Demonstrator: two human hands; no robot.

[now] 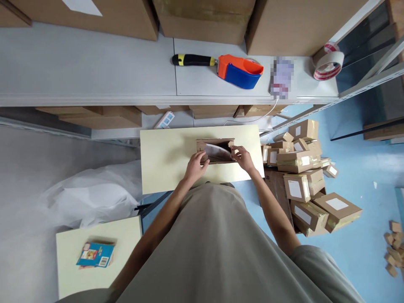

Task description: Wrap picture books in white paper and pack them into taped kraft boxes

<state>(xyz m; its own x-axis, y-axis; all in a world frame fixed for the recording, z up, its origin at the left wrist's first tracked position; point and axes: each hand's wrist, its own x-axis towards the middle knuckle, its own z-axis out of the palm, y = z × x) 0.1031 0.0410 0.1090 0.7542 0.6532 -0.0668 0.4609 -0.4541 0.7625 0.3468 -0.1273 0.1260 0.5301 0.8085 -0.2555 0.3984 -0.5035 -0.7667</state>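
Observation:
A small cardboard box [217, 161] stands with its top open on the cream-coloured table in front of me. Inside it lies a whitish, flat item [217, 151], whose kind I cannot make out. My left hand [195, 167] grips the box at its near left corner, fingers and thumb bent around the edge. At the right end, my right hand [243, 158] has its fingers closed on the box's side flap. Parts of the box's ends are hidden behind my fingers.
The cream table [164, 160] adjoins a shelf bearing a tape dispenser [240, 71], tape rolls [328, 65] and large cartons [205, 21]. Packed boxes [295, 162] are piled at the right. White plastic [101, 193] and a side table with a blue packet [96, 253] are left.

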